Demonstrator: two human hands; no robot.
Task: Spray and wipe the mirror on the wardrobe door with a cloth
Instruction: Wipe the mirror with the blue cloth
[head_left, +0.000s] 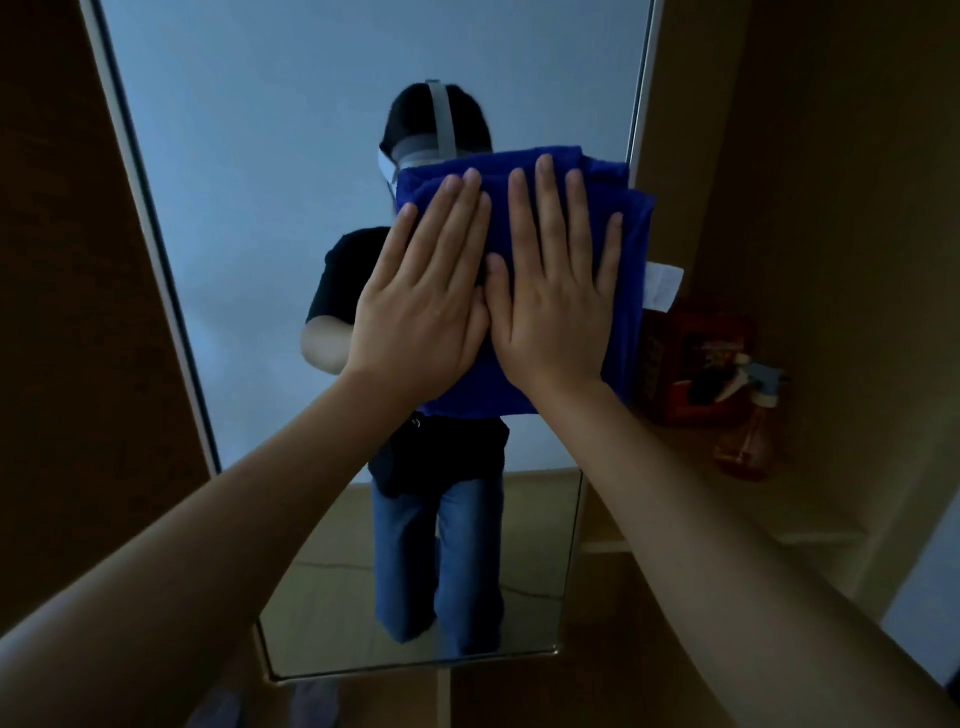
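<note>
Hands: our left hand (421, 306) and right hand (556, 306), fingers straight, press the cloth flat.
Cloth: blue cloth (618, 249), folded, against our mirror (249, 208).
Shelf: spray bottle (748, 426), upright.

mirror (249, 249) open leftward, spray bottle (748, 415) (shelf) right

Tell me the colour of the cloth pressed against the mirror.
Deep blue cloth, with a white tag at its right edge; the head view shows it.

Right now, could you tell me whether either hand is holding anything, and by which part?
Neither hand grips anything. The left hand and right hand press flat, fingers straight, on the face of the folded blue cloth against the mirror.
</note>
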